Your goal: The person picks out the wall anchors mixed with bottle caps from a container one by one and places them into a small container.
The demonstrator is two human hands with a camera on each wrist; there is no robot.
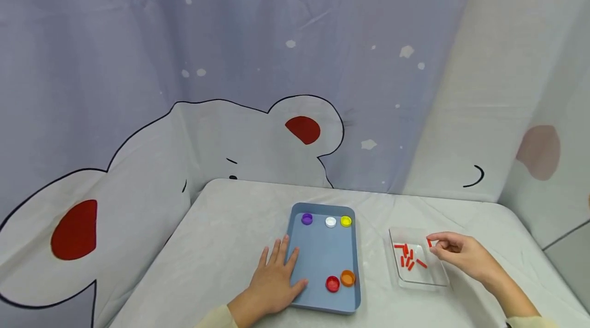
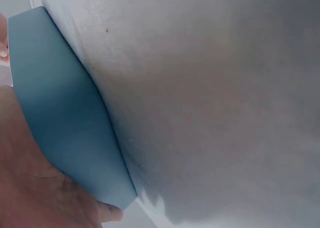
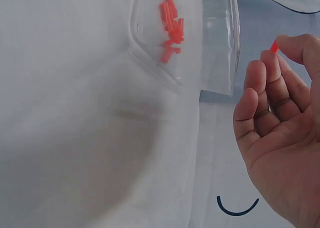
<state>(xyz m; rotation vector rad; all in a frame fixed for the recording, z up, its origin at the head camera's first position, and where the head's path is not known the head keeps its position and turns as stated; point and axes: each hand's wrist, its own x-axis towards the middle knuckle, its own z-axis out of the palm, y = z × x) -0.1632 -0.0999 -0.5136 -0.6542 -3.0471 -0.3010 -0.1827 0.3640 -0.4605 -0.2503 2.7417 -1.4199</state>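
Between thumb and forefinger, my right hand (image 1: 466, 254) pinches a short red stick (image 3: 274, 46) over the right rim of a clear plastic box (image 1: 417, 282). More red sticks (image 3: 169, 25) lie scattered on the box's floor. With fingers spread and straight, my left hand (image 1: 273, 285) rests at the left edge of a blue tray (image 1: 322, 254). Seen from the left wrist, that hand's palm (image 2: 30, 183) is against the tray's outer side wall (image 2: 65, 108).
Small round cups stand in the tray: purple (image 1: 307, 219), white (image 1: 330, 222) and yellow (image 1: 345, 221) along its far end, red (image 1: 332, 284) and orange (image 1: 348, 278) close together near its front. A white cloth (image 1: 221, 236) covers the table; a printed curtain (image 1: 258, 61) hangs behind.
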